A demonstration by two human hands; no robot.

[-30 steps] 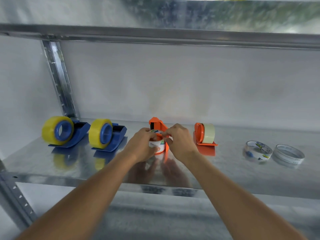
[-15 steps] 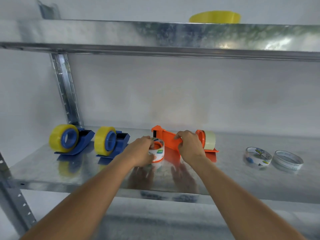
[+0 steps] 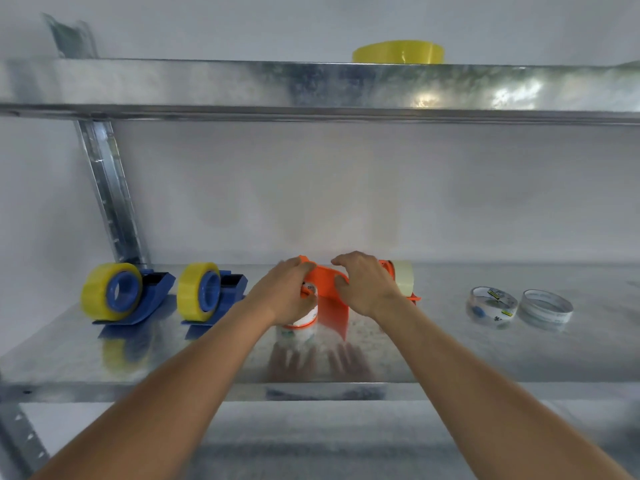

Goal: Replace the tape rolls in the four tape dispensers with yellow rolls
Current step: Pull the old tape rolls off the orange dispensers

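Lower metal shelf (image 3: 450, 362) carries the work; upper shelf (image 3: 242, 84) above it holds one spare yellow roll (image 3: 398, 52), lying flat, centre-right.

Two blue dispensers, far-left one (image 3: 138, 299) and its neighbour (image 3: 221, 294), both already carry yellow tape. Judged: half the job done.

Orange dispenser in hand (image 3: 329, 284), mid-shelf, lifted or tilted off its base; which one is unclear through the blur. Second orange dispenser (image 3: 398, 278) just behind the right hand, a pale roll (image 3: 403, 277) seated on it.

Left hand (image 3: 287, 296), fingers curled round the orange-and-white old roll (image 3: 306, 311), which sits just left of the orange body and low against the shelf. Right hand (image 3: 367, 289), fingers curled over the top of the orange dispenser, gripping it.

Two clear rolls, nearer one (image 3: 491, 304) and right one (image 3: 547, 306), lie flat well to the right, touching or nearly so.

Step in hand, as I read it: pulling the old roll free of the third dispenser. Next move calls for setting that roll aside, then reaching up for the yellow spare and seating it on the hub. Only one yellow spare shows.
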